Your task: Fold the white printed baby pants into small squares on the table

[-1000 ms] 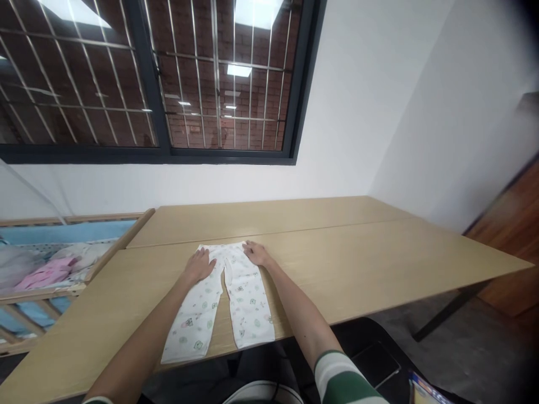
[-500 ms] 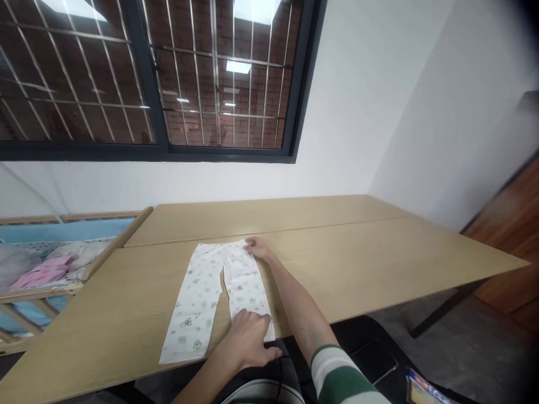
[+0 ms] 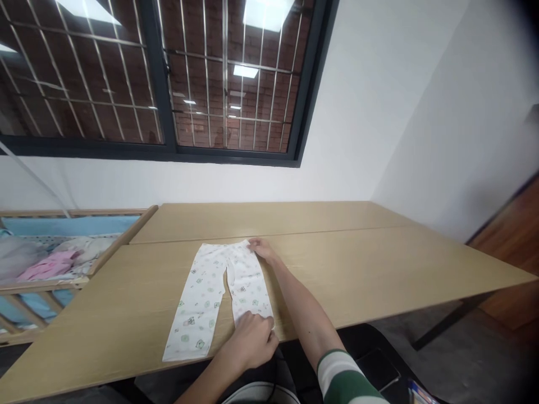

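Observation:
A pair of small white pants (image 3: 202,297) with green and dark prints lies flat on the wooden table (image 3: 337,269), waistband away from me and legs toward me. At the hem of the right-side leg, my left hand (image 3: 254,340) is closed, its fingers and thumb pinching the fabric at the table's near edge. That leg's lower end is hidden under it. My right hand (image 3: 261,249) reaches to the far right corner of the waistband and grips it, fingertips partly out of sight.
On the left a wooden crib (image 3: 80,283) with blue lining stands against the table, holding pink cloth (image 3: 50,265) and white bedding. A barred window (image 3: 227,84) is in the wall ahead. Below the near edge are a black chair (image 3: 370,359) and a table leg (image 3: 450,322).
My left thumb has moved in from sticking out, and that hand has closed on the leg hem. My right hand keeps its place at the waistband. The view has shifted slightly.

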Tool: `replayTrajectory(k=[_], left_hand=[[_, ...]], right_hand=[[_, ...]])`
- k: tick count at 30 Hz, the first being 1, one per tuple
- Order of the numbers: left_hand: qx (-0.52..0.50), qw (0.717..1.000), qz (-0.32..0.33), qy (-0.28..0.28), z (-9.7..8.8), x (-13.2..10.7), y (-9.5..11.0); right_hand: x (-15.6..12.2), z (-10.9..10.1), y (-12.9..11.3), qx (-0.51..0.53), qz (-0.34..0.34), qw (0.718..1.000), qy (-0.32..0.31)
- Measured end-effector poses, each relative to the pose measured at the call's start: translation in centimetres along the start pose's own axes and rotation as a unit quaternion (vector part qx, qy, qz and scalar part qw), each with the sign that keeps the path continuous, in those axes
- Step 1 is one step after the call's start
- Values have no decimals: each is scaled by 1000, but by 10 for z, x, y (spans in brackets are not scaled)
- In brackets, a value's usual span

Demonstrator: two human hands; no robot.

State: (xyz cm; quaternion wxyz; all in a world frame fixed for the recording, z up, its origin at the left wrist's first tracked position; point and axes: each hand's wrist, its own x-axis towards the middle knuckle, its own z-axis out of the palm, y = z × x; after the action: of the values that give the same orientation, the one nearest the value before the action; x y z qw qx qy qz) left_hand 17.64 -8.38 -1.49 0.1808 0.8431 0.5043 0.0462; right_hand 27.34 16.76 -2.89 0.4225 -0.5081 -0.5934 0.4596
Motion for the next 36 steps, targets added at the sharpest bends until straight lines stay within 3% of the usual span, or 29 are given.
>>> replayTrajectory(k=[3,7,11,15,22,25,30,34,36], left_hand=[[-130,991,-18,33,-5,-12,-12],[-367,926,-32,84,-15,-41,-33],[-419,893,-69,150,-24,-75,-57],[-389,889,-136,201,-19,-107,-89],[-331,897,-209,206,15,-143,-145],[-255,911,-248,211,24,-150,-155],[-30,922,-343,176,31,-165,-156],[86,939,-230,242,41,-164,-143],[134,927,-181,300,50,-155,-133]], right_hand=[[5,9,-5,42,7,999,-17],[17,34,-15,80,0,997,-25],[28,72,-26,79,-14,997,-21],[34,114,-32,51,-16,998,-33],[32,171,-29,-52,-19,997,-50],[30,184,-27,-104,-27,993,-56],[20,187,-29,-165,-69,980,-88],[-6,182,-41,-193,-149,959,-146],[-32,179,-49,-206,-202,936,-204]])
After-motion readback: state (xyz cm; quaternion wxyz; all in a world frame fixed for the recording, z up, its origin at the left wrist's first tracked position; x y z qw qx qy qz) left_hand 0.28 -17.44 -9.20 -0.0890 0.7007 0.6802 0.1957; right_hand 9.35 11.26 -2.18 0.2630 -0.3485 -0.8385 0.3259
